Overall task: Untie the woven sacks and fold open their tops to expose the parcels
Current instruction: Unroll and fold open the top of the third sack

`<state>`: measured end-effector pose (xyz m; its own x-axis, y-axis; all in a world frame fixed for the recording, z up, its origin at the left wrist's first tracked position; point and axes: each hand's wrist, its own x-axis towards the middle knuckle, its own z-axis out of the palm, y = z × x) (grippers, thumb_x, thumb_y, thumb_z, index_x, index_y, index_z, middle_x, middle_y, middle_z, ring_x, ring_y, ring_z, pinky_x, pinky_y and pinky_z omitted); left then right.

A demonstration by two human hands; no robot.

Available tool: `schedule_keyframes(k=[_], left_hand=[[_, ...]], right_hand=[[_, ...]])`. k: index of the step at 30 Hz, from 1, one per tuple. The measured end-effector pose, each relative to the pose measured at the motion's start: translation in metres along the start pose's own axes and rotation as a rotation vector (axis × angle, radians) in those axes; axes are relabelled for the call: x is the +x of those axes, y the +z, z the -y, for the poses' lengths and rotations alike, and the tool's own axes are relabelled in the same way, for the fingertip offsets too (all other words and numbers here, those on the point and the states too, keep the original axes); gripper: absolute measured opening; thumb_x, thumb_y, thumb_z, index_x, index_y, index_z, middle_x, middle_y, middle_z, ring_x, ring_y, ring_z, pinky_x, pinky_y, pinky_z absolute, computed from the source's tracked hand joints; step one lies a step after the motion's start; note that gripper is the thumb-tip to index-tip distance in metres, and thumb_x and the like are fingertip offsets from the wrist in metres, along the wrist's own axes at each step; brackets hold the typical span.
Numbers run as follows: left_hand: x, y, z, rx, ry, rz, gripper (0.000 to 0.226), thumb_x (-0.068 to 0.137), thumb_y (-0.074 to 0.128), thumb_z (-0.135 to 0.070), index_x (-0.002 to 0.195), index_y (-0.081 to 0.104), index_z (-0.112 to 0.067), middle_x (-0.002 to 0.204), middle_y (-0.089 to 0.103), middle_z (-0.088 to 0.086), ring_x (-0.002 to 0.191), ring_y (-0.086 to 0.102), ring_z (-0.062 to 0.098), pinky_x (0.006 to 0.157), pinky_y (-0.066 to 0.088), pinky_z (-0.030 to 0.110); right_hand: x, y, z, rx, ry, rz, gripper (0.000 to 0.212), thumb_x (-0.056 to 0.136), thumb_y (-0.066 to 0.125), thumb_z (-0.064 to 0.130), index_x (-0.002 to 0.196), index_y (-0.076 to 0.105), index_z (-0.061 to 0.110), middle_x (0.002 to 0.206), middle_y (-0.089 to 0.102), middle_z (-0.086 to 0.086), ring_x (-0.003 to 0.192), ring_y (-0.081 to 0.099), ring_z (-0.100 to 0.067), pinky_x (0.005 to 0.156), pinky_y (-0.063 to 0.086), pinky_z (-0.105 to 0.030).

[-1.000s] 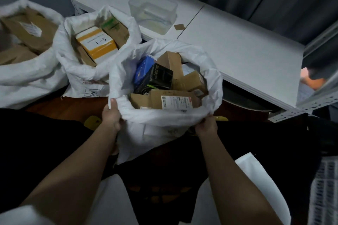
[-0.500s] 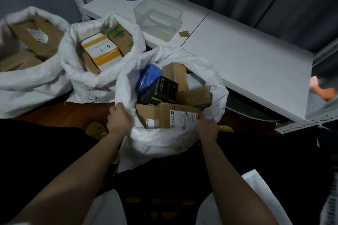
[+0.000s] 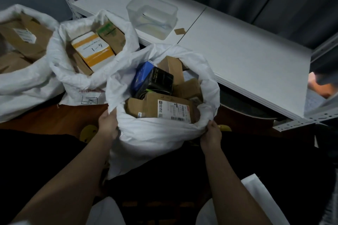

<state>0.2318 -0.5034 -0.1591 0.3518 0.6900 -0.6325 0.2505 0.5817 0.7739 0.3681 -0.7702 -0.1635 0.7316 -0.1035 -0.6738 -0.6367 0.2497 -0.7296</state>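
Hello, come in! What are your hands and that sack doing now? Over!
Left hand and right hand grip the near sack rim. Top folded open, parcels showing. Nothing in the way.

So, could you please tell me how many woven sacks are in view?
3, all open: near sack gripped by left hand and right hand; middle sack behind-left; far-left sack. Others may be out of frame.

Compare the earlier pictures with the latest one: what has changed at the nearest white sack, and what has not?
Both hands, left hand and right hand, keep gripping the rolled rim of the nearest white woven sack; they have worked it slightly lower, baring more of the labelled brown cardboard parcel. The two other open sacks stay untouched.
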Motion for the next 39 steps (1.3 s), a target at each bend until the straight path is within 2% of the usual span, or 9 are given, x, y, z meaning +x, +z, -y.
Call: schedule_keyframes(k=[5, 9, 13, 18, 24, 28, 32, 36, 39], left_hand=[[0.005, 0.002, -0.003, 0.568, 0.08, 0.026, 0.032, 0.097, 0.047, -0.012, 0.126, 0.051, 0.002, 0.118, 0.058, 0.021, 0.108, 0.057, 0.038, 0.085, 0.043, 0.035], [0.009, 0.0, -0.014, 0.83, 0.025, -0.046, 0.046, 0.095, 0.044, -0.021, 0.137, 0.039, -0.003, 0.137, 0.041, 0.025, 0.123, 0.043, 0.042, 0.102, 0.038, 0.045], [0.014, 0.007, -0.027, 0.757, 0.007, 0.042, 0.071, 0.077, 0.054, -0.017, 0.143, 0.027, -0.009, 0.14, 0.037, 0.022, 0.123, 0.041, 0.04, 0.102, 0.039, 0.047], [0.03, 0.02, -0.035, 0.702, 0.104, 0.011, 0.066, 0.096, 0.04, -0.047, 0.143, 0.03, -0.002, 0.142, 0.041, 0.024, 0.128, 0.041, 0.039, 0.106, 0.033, 0.042], [0.036, 0.024, -0.033, 0.515, 0.302, -0.061, 0.04, 0.103, 0.035, -0.022, 0.116, 0.052, 0.011, 0.115, 0.057, 0.029, 0.108, 0.054, 0.037, 0.088, 0.038, 0.033], [0.049, 0.006, -0.032, -0.04, 0.025, 0.271, 0.049, 0.095, 0.048, -0.029, 0.13, 0.049, 0.006, 0.123, 0.057, 0.023, 0.109, 0.056, 0.032, 0.103, 0.04, 0.043], [0.069, -0.005, -0.039, -0.27, -0.268, 0.395, 0.043, 0.101, 0.036, -0.028, 0.131, 0.049, 0.001, 0.114, 0.061, 0.018, 0.102, 0.058, 0.026, 0.095, 0.043, 0.032], [0.076, 0.005, -0.054, 0.235, -0.133, 0.34, 0.051, 0.095, 0.035, -0.057, 0.111, 0.054, -0.013, 0.111, 0.061, 0.004, 0.105, 0.055, 0.017, 0.092, 0.044, 0.03], [0.082, 0.003, -0.051, 0.735, 0.304, 0.235, 0.028, 0.093, 0.055, -0.038, 0.088, 0.052, -0.011, 0.086, 0.055, 0.004, 0.085, 0.054, 0.02, 0.072, 0.037, 0.025]], right_hand=[[-0.002, 0.0, 0.002, -0.715, -0.059, -0.168, 0.037, 0.096, 0.045, 0.008, 0.131, 0.046, -0.002, 0.133, 0.047, -0.027, 0.119, 0.048, -0.042, 0.095, 0.042, -0.042], [-0.011, 0.009, 0.012, -0.937, -0.52, -0.283, 0.054, 0.078, 0.059, 0.004, 0.13, 0.042, 0.006, 0.138, 0.033, -0.021, 0.125, 0.033, -0.04, 0.103, 0.033, -0.047], [-0.02, 0.049, 0.018, -1.033, -0.878, -0.03, 0.057, 0.069, 0.056, -0.002, 0.125, 0.049, 0.002, 0.13, 0.041, -0.023, 0.121, 0.036, -0.039, 0.104, 0.031, -0.048], [-0.039, 0.116, 0.01, -1.199, -1.123, 0.406, 0.05, 0.075, 0.05, 0.006, 0.125, 0.052, 0.008, 0.131, 0.044, -0.017, 0.12, 0.035, -0.029, 0.105, 0.031, -0.043], [-0.035, 0.19, -0.006, -1.537, -1.402, 0.93, 0.063, 0.083, 0.042, 0.001, 0.145, 0.037, 0.01, 0.151, 0.03, -0.017, 0.139, 0.024, -0.035, 0.113, 0.022, -0.044], [-0.023, 0.235, -0.007, -1.838, -1.554, 1.09, 0.066, 0.088, 0.043, 0.004, 0.15, 0.029, 0.02, 0.159, 0.018, -0.01, 0.145, 0.013, -0.032, 0.116, 0.01, -0.045], [-0.013, 0.282, -0.011, -2.049, -1.824, 1.219, 0.041, 0.088, 0.043, 0.024, 0.124, 0.061, 0.028, 0.141, 0.051, -0.003, 0.134, 0.042, -0.029, 0.112, 0.026, -0.048], [-0.021, 0.316, -0.013, -2.315, -1.359, 1.249, 0.026, 0.093, 0.054, 0.025, 0.113, 0.066, 0.016, 0.119, 0.064, -0.002, 0.102, 0.059, -0.017, 0.084, 0.045, -0.028], [-0.021, 0.33, -0.008, -2.342, -1.031, 1.265, 0.028, 0.091, 0.058, 0.034, 0.106, 0.065, 0.011, 0.099, 0.062, -0.005, 0.093, 0.058, -0.022, 0.071, 0.038, -0.028]])
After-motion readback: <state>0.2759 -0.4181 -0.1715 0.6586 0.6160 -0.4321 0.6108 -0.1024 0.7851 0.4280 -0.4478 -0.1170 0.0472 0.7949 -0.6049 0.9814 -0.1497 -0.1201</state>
